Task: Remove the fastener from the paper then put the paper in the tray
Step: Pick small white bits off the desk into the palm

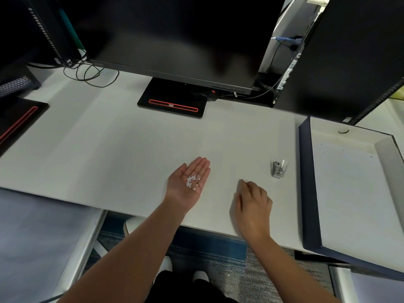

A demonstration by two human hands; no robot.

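Now: paper [345,193] in tray [305,182]; L hand [180,188] flat w/ white bits [189,182]; R hand [253,204] grip unclear.

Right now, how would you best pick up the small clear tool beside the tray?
Probably pinch the tool across its narrow sides from above, with the right hand, which is nearer. It stands alone on the desk, apart from the tray, so there is room either side.

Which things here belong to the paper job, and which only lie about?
Job: tray with paper in it; small clear tool; white bits on left hand; right hand.
Lying about: monitor, its stand, cables.
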